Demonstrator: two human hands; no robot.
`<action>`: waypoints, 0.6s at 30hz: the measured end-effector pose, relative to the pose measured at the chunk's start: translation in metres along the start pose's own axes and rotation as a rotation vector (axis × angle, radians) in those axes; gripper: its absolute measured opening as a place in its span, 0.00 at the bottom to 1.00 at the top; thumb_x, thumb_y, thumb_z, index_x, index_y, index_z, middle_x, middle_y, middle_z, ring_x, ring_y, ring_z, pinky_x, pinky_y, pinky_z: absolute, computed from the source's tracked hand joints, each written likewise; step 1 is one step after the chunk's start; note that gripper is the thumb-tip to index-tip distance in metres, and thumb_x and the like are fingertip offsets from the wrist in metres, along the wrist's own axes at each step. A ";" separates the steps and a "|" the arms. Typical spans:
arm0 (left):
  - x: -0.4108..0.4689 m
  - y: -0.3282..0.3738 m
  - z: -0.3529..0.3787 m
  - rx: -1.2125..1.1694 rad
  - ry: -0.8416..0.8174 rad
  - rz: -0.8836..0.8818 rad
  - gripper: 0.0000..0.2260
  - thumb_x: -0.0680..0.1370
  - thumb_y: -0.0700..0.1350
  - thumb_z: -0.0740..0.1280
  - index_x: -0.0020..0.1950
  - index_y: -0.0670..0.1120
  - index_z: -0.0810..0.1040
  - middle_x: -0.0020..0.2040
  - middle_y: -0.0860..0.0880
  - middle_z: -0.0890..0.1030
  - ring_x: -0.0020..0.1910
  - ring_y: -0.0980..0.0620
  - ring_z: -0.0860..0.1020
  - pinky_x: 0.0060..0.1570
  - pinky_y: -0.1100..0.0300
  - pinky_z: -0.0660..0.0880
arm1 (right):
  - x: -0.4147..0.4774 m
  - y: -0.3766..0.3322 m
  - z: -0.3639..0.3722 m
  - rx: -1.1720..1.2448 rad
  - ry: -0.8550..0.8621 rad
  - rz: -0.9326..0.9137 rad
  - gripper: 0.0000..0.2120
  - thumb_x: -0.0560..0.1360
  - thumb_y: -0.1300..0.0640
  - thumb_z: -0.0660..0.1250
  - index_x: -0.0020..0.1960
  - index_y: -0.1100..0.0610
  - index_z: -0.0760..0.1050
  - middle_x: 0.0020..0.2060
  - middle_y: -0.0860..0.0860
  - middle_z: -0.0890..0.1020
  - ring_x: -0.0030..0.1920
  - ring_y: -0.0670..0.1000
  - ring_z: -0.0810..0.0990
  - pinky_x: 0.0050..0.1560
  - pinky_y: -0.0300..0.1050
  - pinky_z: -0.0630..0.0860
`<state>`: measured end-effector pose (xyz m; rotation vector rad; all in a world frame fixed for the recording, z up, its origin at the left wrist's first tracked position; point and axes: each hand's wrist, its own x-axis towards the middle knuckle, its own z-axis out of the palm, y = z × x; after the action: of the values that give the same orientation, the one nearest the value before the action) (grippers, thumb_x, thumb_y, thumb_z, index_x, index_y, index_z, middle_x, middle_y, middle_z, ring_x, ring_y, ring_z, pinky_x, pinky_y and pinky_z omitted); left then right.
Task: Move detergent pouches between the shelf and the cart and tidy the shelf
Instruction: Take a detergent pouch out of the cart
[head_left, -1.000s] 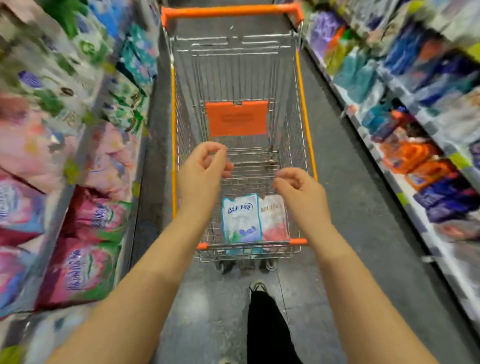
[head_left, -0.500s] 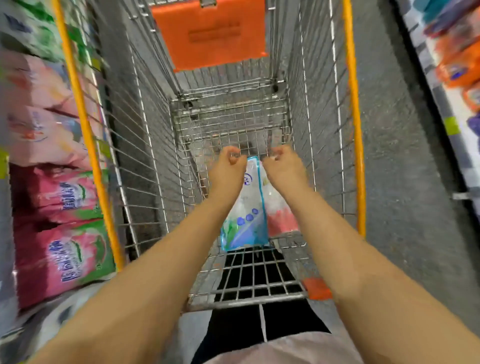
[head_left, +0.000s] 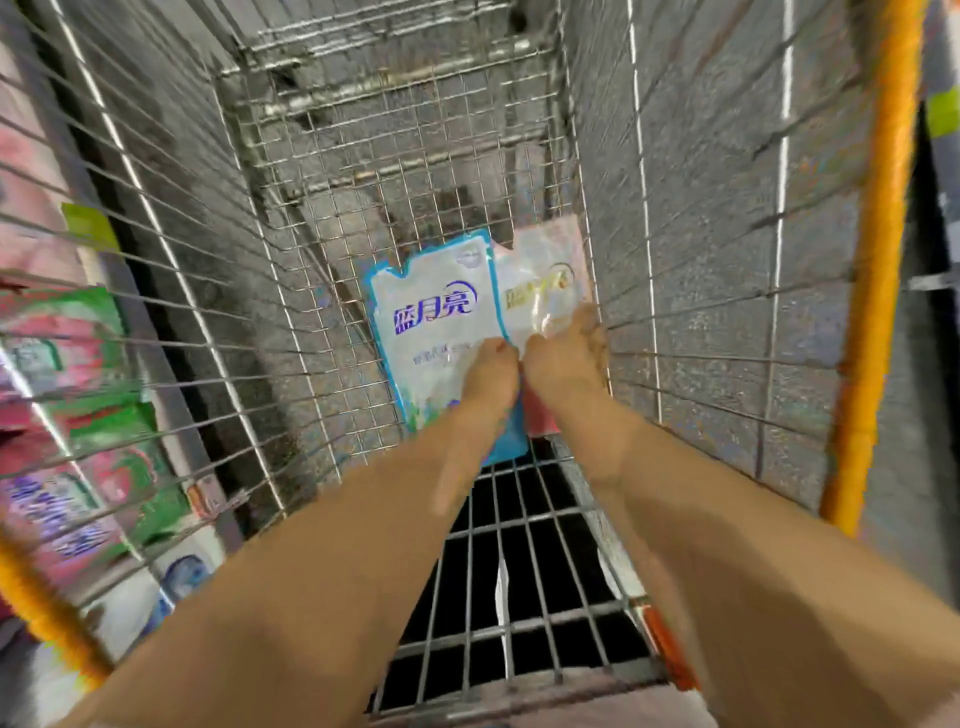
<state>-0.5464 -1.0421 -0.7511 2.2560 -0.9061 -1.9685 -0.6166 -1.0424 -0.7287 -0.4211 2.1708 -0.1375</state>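
We've got blue-white pouch (head_left: 434, 317) & pink-white pouch (head_left: 545, 275) side by side, touching, on cart (head_left: 878, 312) btm. Our L hand (head_left: 488, 376) rests on blue one, grip unclear; R hand (head_left: 566, 361) grips pink one.

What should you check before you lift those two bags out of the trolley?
1. The left hand reaches the blue pouch: ok, it touches the pouch's lower half.
2. The right hand reaches the pink pouch: ok, it touches that pouch.
3. Fingers wrapped firmly round each pouch: cannot tell, too blurred.
4. Nothing lies on top of the pouches: ok, they lie side by side on the cart floor.
5. Arms inside the wire walls, not caught: ok.
6. Free room on the shelf: cannot tell, only a blurred part shows.
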 end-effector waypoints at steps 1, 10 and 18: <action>-0.002 0.001 0.002 -0.036 0.023 0.009 0.05 0.74 0.42 0.59 0.39 0.49 0.71 0.45 0.38 0.78 0.45 0.43 0.77 0.48 0.51 0.73 | 0.002 0.005 0.002 0.012 0.015 -0.010 0.34 0.73 0.59 0.62 0.75 0.58 0.51 0.73 0.58 0.60 0.72 0.58 0.60 0.70 0.49 0.57; -0.002 0.003 0.014 -0.158 0.130 0.004 0.24 0.72 0.54 0.57 0.67 0.48 0.69 0.60 0.40 0.77 0.57 0.40 0.76 0.60 0.48 0.73 | 0.018 0.006 0.004 0.049 -0.049 0.019 0.28 0.71 0.45 0.67 0.64 0.60 0.65 0.61 0.58 0.77 0.61 0.59 0.75 0.59 0.48 0.72; 0.010 -0.014 -0.008 -0.160 0.094 0.006 0.22 0.68 0.54 0.58 0.59 0.49 0.74 0.53 0.43 0.80 0.52 0.44 0.79 0.57 0.47 0.75 | 0.007 -0.003 0.006 0.028 -0.240 -0.072 0.16 0.71 0.57 0.68 0.58 0.60 0.78 0.54 0.59 0.81 0.54 0.58 0.81 0.55 0.52 0.78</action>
<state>-0.5336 -1.0377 -0.7635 2.2320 -0.7180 -1.8424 -0.6148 -1.0475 -0.7372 -0.4749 1.9168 -0.1489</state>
